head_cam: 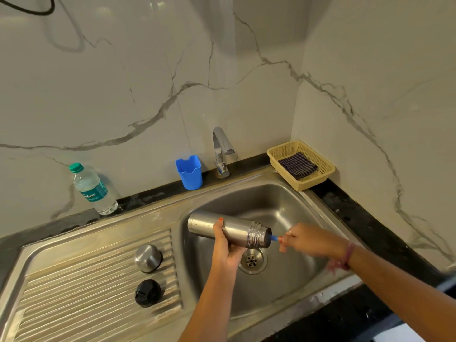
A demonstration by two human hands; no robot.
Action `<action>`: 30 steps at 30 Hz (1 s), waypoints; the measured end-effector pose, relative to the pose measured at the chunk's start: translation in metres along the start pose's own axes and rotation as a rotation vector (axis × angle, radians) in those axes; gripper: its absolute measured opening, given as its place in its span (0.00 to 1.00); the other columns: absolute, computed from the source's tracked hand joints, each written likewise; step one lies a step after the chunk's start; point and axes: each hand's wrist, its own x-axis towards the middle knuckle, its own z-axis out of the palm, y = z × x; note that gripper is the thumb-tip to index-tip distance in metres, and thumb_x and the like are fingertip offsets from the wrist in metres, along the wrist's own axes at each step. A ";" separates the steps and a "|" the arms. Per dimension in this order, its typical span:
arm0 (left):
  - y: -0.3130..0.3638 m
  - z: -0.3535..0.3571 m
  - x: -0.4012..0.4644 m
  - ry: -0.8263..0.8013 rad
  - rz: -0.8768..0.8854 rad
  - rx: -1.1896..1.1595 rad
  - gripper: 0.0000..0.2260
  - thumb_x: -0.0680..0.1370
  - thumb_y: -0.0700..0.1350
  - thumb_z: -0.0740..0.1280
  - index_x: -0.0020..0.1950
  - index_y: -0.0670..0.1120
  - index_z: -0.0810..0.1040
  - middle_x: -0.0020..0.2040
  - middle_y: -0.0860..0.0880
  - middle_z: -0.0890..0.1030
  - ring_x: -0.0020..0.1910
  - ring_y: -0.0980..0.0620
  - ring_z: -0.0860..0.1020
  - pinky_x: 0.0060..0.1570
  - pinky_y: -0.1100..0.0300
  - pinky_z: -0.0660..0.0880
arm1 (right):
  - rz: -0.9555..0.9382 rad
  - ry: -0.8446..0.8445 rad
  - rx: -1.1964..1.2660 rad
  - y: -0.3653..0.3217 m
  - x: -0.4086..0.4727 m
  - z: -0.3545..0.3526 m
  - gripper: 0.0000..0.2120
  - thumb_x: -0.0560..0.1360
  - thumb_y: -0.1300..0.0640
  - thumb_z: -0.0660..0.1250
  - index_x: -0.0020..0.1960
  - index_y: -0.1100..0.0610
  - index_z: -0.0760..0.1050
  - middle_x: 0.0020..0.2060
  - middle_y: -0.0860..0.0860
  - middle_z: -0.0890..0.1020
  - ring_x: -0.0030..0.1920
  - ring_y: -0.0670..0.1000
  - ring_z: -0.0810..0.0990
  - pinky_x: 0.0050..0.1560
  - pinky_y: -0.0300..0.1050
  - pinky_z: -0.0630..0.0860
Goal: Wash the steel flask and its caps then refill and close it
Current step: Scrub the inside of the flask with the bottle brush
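Fingers of the left hand [225,239] curl around the steel flask [228,229] and hold it on its side over the sink bowl [291,211]. Its open mouth points to the right. The right hand [299,239] pinches a thin blue handle [273,238]. The far end of the handle goes into the flask's mouth, so that end is hidden. A pink band [348,254] sits on the right wrist.

Under the flask is the round drain [252,260] at the bottom of the bowl. On the ribbed drying board [74,292], left of the bowl, two caps stand close together. The shiny steel cap [148,257] is farther back and the black cap [147,293] is nearer.

Behind the bowl stands a silver tap [222,151]. Just left of the tap is a blue plastic cup [189,172]. Far to the left, by the wall, a clear water bottle [92,190] with a green lid stands upright. In the right corner is a yellow basket [320,174] with a dark checked cloth [297,166] folded inside it. The wall is white marble with grey lines.
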 end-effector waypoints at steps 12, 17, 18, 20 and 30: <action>0.005 -0.007 0.002 0.048 0.005 -0.013 0.22 0.77 0.45 0.72 0.65 0.43 0.66 0.53 0.35 0.77 0.65 0.33 0.74 0.67 0.31 0.65 | -0.157 0.228 -0.265 0.019 0.004 0.010 0.16 0.81 0.45 0.55 0.58 0.51 0.77 0.34 0.46 0.75 0.32 0.44 0.73 0.35 0.34 0.71; 0.012 -0.006 0.000 0.012 0.040 0.020 0.20 0.78 0.45 0.70 0.64 0.43 0.67 0.54 0.36 0.78 0.51 0.36 0.77 0.64 0.31 0.67 | 0.110 -0.183 0.252 0.005 -0.001 -0.002 0.15 0.81 0.47 0.58 0.50 0.54 0.79 0.27 0.45 0.69 0.23 0.43 0.63 0.23 0.35 0.62; 0.014 -0.006 0.001 0.005 0.049 0.010 0.20 0.78 0.45 0.70 0.65 0.43 0.66 0.54 0.36 0.78 0.51 0.36 0.77 0.63 0.31 0.68 | 0.133 -0.234 0.312 0.008 -0.006 -0.011 0.15 0.81 0.47 0.57 0.52 0.55 0.79 0.26 0.45 0.67 0.22 0.42 0.61 0.22 0.35 0.60; 0.019 -0.005 0.000 -0.010 0.067 -0.017 0.21 0.78 0.45 0.70 0.66 0.44 0.66 0.55 0.36 0.78 0.52 0.35 0.77 0.63 0.31 0.68 | 0.166 -0.292 0.386 0.015 -0.013 -0.027 0.16 0.81 0.47 0.58 0.54 0.57 0.78 0.26 0.45 0.67 0.22 0.43 0.60 0.21 0.35 0.59; 0.011 -0.002 -0.007 -0.014 0.037 0.028 0.22 0.77 0.45 0.71 0.66 0.45 0.65 0.55 0.36 0.78 0.51 0.35 0.78 0.55 0.31 0.70 | 0.017 0.030 -0.006 -0.002 -0.005 0.016 0.16 0.82 0.47 0.54 0.57 0.53 0.78 0.29 0.45 0.69 0.25 0.42 0.64 0.25 0.33 0.62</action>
